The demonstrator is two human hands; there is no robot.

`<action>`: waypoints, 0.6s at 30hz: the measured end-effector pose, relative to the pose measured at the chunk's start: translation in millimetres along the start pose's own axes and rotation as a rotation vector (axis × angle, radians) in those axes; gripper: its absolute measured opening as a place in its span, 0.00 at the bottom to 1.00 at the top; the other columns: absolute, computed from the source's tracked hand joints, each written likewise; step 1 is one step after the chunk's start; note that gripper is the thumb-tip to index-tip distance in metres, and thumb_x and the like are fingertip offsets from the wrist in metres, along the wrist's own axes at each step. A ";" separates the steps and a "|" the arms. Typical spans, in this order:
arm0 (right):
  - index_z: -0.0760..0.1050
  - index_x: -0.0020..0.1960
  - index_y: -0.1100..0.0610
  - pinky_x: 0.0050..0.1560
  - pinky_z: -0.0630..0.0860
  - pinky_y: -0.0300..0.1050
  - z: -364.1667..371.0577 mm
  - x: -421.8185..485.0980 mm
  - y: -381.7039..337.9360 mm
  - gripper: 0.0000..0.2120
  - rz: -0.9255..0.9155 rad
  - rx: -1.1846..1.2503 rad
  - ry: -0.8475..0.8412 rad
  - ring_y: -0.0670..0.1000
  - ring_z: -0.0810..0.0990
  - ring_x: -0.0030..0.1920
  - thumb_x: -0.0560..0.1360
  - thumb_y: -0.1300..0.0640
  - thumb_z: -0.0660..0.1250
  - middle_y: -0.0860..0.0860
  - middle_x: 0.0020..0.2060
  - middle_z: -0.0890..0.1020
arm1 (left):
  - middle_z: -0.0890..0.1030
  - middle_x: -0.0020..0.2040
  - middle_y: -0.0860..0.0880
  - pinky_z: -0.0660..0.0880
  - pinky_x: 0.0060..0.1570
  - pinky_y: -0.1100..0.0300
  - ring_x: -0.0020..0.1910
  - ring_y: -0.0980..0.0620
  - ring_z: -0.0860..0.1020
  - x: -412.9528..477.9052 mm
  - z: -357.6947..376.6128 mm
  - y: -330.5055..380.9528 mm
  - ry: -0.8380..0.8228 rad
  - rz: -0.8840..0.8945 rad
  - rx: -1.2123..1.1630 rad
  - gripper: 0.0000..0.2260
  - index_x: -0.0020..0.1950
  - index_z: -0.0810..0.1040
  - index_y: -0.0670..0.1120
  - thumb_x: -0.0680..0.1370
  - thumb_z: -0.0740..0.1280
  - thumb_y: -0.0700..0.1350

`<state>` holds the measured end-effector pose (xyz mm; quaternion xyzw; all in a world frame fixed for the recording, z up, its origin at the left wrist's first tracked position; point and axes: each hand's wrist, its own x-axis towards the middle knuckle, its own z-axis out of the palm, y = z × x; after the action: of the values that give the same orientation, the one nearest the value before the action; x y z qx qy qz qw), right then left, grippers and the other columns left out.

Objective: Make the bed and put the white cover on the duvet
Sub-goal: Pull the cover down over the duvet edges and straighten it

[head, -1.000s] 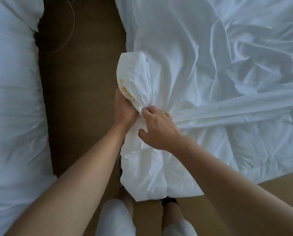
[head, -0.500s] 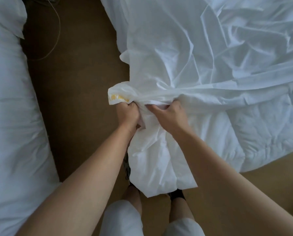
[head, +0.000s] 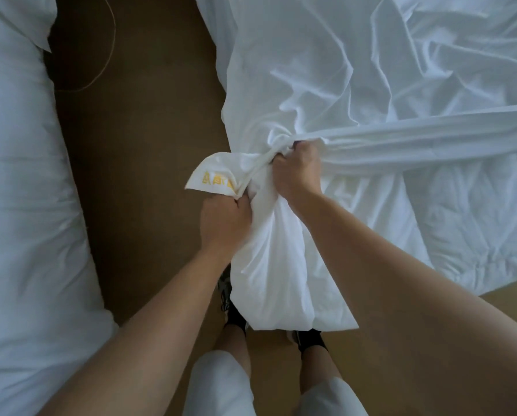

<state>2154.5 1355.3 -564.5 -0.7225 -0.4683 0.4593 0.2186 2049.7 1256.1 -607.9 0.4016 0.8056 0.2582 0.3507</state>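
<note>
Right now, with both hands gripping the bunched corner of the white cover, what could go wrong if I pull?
1. The white cover is bunched into a tight band where the right hand grips it, so a pull may only tighten that band instead of spreading it over the exposed quilted duvet.
2. The fabric below the left hand hangs down to the shoes; you might step on it or drag it on the floor.

Open passage: brown floor point(head: 149, 139) strip between the neighbouring bed point(head: 20, 205) at left and the white cover point(head: 326, 70) at right, with a thin cord point(head: 108, 49) looped at its far end. Obstruction: duvet point(head: 461, 229) draped off the bed edge, its bunched end hanging over the near floor in front of the shoes point(head: 236, 316).
</note>
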 end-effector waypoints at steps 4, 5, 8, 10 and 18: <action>0.65 0.36 0.55 0.40 0.68 0.42 -9.6 -4.9 9.2 0.09 0.042 -0.091 0.055 0.51 0.72 0.39 0.71 0.66 0.57 0.48 0.37 0.72 | 0.74 0.26 0.48 0.73 0.33 0.52 0.29 0.43 0.76 -53.5 21.4 5.8 -0.022 -0.217 -0.088 0.20 0.28 0.70 0.44 0.77 0.62 0.51; 0.64 0.35 0.56 0.37 0.67 0.39 -13.8 -7.6 14.1 0.09 0.040 -0.117 0.046 0.49 0.70 0.37 0.71 0.67 0.57 0.48 0.36 0.72 | 0.76 0.28 0.47 0.75 0.35 0.51 0.31 0.43 0.78 -62.9 28.1 7.8 -0.045 -0.308 -0.166 0.19 0.29 0.71 0.43 0.78 0.63 0.50; 0.65 0.33 0.59 0.29 0.66 0.32 -24.1 -19.6 29.7 0.08 -0.034 -0.145 0.038 0.45 0.68 0.33 0.70 0.67 0.59 0.49 0.33 0.71 | 0.79 0.34 0.45 0.77 0.41 0.51 0.37 0.42 0.79 -50.8 30.4 -1.2 -0.071 -0.447 -0.187 0.16 0.34 0.74 0.43 0.80 0.63 0.47; 0.66 0.32 0.58 0.28 0.65 0.34 -26.0 -30.0 38.9 0.10 -0.083 -0.154 0.066 0.45 0.67 0.31 0.70 0.65 0.62 0.48 0.30 0.72 | 0.83 0.44 0.45 0.79 0.47 0.51 0.44 0.42 0.82 -23.1 20.0 -9.1 -0.044 -0.417 -0.132 0.12 0.46 0.80 0.43 0.80 0.61 0.48; 0.72 0.49 0.53 0.48 0.67 0.45 -15.0 -86.3 91.7 0.11 0.093 -0.180 0.124 0.54 0.75 0.50 0.76 0.47 0.69 0.48 0.48 0.75 | 0.83 0.57 0.43 0.77 0.60 0.46 0.58 0.38 0.79 -45.0 29.7 -32.8 -0.254 -0.416 -0.060 0.17 0.61 0.81 0.45 0.82 0.57 0.52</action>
<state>2199.1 1238.6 -586.1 -0.7873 -0.4591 0.3794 0.1597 2076.7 1205.1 -633.1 0.2456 0.8124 0.1516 0.5067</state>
